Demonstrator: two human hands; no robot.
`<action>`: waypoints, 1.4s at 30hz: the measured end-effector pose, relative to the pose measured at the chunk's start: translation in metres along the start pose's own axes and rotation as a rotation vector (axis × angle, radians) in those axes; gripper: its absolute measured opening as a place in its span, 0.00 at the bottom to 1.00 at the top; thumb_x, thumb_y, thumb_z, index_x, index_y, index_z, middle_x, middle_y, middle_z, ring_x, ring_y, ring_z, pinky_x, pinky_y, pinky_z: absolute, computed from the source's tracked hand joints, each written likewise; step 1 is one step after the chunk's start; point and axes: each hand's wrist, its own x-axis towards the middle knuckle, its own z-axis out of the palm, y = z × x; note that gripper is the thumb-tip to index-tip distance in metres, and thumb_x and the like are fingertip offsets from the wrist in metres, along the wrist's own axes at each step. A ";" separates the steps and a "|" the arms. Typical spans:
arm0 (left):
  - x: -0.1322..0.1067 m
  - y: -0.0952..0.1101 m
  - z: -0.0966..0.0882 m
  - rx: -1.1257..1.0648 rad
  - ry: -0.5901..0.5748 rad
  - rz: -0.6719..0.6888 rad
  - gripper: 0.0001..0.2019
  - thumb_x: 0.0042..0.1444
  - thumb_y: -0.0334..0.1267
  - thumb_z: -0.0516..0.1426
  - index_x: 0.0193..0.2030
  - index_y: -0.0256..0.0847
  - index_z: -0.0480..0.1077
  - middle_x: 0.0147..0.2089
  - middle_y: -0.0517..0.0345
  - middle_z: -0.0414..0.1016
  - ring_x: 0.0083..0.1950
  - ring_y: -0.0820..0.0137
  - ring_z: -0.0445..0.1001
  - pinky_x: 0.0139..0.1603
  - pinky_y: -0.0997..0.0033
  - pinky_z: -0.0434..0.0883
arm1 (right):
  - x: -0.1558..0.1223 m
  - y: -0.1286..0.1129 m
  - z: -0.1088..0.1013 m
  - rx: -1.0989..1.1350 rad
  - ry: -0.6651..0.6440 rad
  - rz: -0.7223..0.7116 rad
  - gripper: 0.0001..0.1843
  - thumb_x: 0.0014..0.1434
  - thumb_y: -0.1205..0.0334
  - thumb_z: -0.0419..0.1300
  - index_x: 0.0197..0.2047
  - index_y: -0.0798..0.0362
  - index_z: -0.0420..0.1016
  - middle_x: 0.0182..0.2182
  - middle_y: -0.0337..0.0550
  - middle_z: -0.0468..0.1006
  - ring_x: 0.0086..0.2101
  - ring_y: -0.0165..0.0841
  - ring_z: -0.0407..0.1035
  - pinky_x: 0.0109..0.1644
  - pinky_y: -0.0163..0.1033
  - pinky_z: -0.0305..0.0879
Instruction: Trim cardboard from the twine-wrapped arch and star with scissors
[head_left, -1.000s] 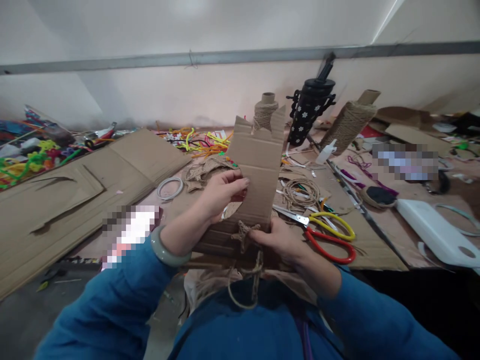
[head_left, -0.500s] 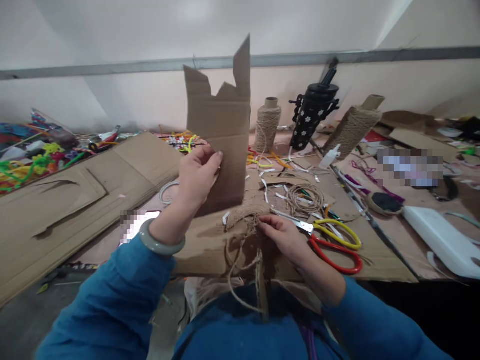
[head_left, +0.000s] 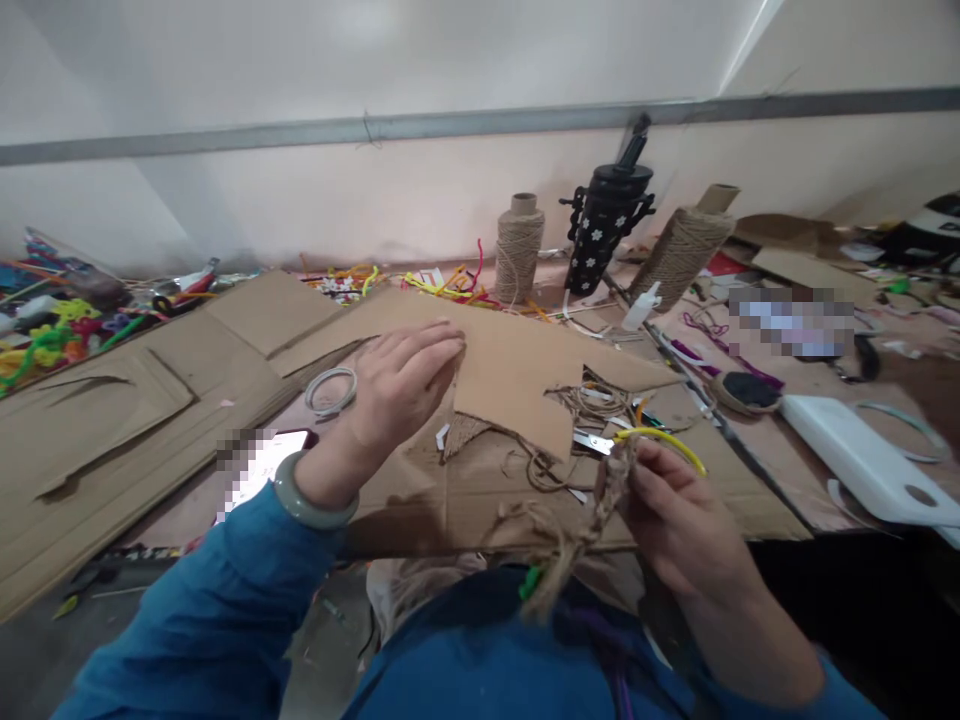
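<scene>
My left hand (head_left: 405, 385) has its fingers pressed together over a cut cardboard piece (head_left: 510, 370), its thumb hidden. The cardboard lies low over the table, light side up, with notched ends, and covers part of the woven twine strip (head_left: 463, 436). My right hand (head_left: 686, 530) pinches a braided length of twine (head_left: 611, 490). Frayed ends of the braid hang near my lap, with a bit of green (head_left: 530, 582) beside them. Just beyond that hand lie the scissors (head_left: 664, 438), partly hidden by it and by the cardboard.
Two twine spools (head_left: 519, 250) (head_left: 686, 245) and a black flowered holder (head_left: 606, 230) stand at the back. Cardboard sheets (head_left: 172, 350) and a lit phone (head_left: 262, 465) lie left. A white device (head_left: 862, 460) and a small bottle (head_left: 643, 307) are on the right.
The cardboard piece has come down from upright to lying low over the table. My right hand has moved right and towards me, lifting the twine braid off the table.
</scene>
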 end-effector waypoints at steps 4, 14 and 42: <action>0.017 0.022 0.000 -0.119 -0.034 -0.222 0.05 0.54 0.33 0.59 0.35 0.44 0.76 0.37 0.56 0.80 0.40 0.65 0.76 0.46 0.67 0.68 | 0.007 -0.008 0.002 0.051 0.049 -0.043 0.26 0.30 0.49 0.78 0.31 0.48 0.74 0.27 0.35 0.76 0.27 0.27 0.68 0.30 0.32 0.68; 0.024 0.013 -0.002 -0.721 -0.234 -0.716 0.02 0.49 0.35 0.60 0.31 0.41 0.73 0.28 0.64 0.71 0.28 0.75 0.65 0.29 0.76 0.61 | -0.022 0.044 -0.008 -0.012 -0.179 0.371 0.28 0.36 0.47 0.75 0.35 0.53 0.71 0.19 0.33 0.71 0.16 0.25 0.65 0.15 0.27 0.57; 0.009 0.010 0.023 -0.984 -0.254 -0.973 0.10 0.40 0.37 0.64 0.32 0.39 0.75 0.29 0.60 0.77 0.27 0.72 0.71 0.27 0.75 0.63 | -0.061 0.051 -0.067 -0.256 -0.279 0.472 0.22 0.45 0.47 0.72 0.36 0.53 0.75 0.20 0.32 0.69 0.16 0.22 0.61 0.18 0.27 0.57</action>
